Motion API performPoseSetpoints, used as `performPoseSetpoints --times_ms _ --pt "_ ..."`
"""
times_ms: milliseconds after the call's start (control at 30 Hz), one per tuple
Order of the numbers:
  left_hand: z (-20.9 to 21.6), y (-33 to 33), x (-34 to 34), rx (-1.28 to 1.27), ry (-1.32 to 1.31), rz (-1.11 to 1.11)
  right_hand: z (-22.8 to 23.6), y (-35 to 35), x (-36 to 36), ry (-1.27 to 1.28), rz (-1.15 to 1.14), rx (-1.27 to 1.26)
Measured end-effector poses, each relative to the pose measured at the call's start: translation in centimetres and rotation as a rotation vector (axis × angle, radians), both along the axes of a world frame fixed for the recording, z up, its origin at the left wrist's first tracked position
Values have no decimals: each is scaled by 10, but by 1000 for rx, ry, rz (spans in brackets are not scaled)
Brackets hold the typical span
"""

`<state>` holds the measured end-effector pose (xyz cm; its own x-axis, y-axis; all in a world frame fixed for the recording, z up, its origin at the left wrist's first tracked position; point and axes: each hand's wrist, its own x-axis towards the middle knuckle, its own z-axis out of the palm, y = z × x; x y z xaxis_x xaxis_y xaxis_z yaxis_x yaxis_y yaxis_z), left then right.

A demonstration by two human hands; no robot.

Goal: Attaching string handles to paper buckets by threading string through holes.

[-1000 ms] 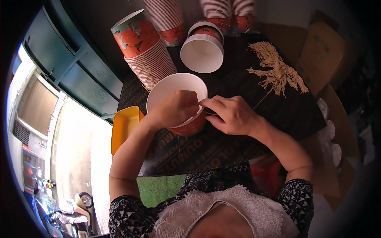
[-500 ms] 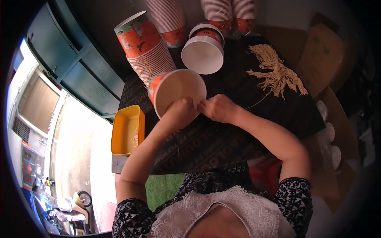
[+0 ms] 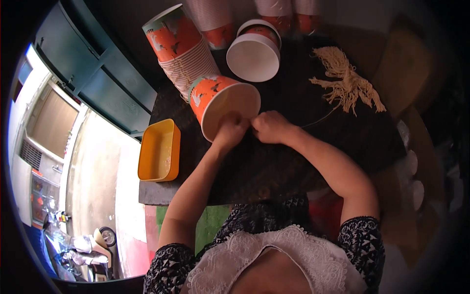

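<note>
An orange paper bucket with bird prints lies tilted on the table, its white mouth facing me. My left hand reaches inside that mouth, fingers curled closed against the wall by the rim. Just outside the same rim, my right hand is closed in a pinch, knuckles up, almost touching the left. A thin string trails from a bundle of beige cords and disappears behind my right wrist. The fingertips of both hands are hidden.
A stack of orange buckets with strings leans behind the held one. Two more buckets lie mouth toward me, with bagged stacks behind. A yellow tray sits at the table's left edge. Cardboard stands right; a doorway opens left.
The bucket has turned, showing more of its printed outside and less of its mouth. Both hands have shifted slightly right with it. The whole view has also moved a little.
</note>
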<state>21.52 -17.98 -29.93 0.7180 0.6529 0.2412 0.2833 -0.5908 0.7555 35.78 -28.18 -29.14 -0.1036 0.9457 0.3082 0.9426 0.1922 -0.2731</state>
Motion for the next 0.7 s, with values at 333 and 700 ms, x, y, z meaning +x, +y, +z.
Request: performPoseSetpoints --times_ms 333,700 --pt "13 -11 2 -375 -190 -12 -7 12 15 281 -81 51" --pt "19 -11 4 -433 -113 74 -9 18 20 389 4 86"
